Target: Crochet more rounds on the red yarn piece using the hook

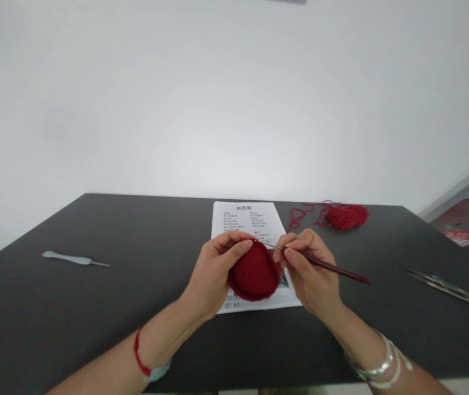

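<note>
Nearest the camera: your forearms, red cord bracelet [137,351] on the left wrist, bangles [384,356] on the right, both nearer you than the printed sheet [267,211]. Red crocheted piece [254,280] is held up over the sheet, round face toward you, rim curled.

Risks, my read:
- Slim hook [337,269] tip is at the rim's top edge, right by your left thumb. Can't tell if it's in a stitch. A bad angle could split the yarn or catch the wrong loop.
- Too light a left pinch and the rim could twist off the tip.
- Loose yarn [298,216] lies in loops just off the sheet's far right corner, between it and the yarn ball [349,216]. A sharp pull could knot that slack.
- Piece and hands cover part of the sheet's text; easy to misread a row.

Pose: left hand [212,266] pinches the rim, thumb on the front, fingers behind. Right hand [314,274] grips the hook between thumb and fingers, handle sticking out past the sheet's right edge, tip pointing left. Both wrists angle inward over the sheet. Can't tell whether yarn runs through your right fingers.
</note>
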### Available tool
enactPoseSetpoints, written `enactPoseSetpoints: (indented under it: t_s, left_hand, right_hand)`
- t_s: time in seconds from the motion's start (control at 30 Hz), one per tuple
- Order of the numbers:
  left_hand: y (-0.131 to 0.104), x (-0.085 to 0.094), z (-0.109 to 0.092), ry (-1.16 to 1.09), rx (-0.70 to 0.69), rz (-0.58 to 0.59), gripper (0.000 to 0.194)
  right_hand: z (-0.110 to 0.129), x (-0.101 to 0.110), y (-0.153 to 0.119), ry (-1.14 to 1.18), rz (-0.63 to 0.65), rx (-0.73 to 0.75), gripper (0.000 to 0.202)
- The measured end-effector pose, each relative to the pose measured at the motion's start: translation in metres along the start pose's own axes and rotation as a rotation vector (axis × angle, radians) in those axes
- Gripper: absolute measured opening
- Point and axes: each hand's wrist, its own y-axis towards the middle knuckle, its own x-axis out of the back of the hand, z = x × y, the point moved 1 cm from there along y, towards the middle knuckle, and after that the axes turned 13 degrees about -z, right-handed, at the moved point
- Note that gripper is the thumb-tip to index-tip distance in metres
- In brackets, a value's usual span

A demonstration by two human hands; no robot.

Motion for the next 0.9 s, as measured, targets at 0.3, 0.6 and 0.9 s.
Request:
enactPoseSetpoints:
  t_s: [0.3, 0.6, 0.9]
  left_hand:
    - [0.0029, 0.0004, 0.0016, 0.019, -0.018, -0.015, 0.016]
    - [0.0037, 0.0013, 0.0018, 0.019, -0.027, -0.007, 0.015]
    - [0.0045, 0.0014, 0.0026, -0.005, -0.034, 0.017, 0.011]
  right_hand:
    - [-0.0022, 0.0060, -0.0008, -0.042, 0.021, 0.032, 0.011]
    - [-0.0019, 0.0083, -0.0003, -0.079, 0.058, 0.071, 0.012]
    - [-0.0003, 0.0066, -0.0008, -0.066, 0.049, 0.074, 0.014]
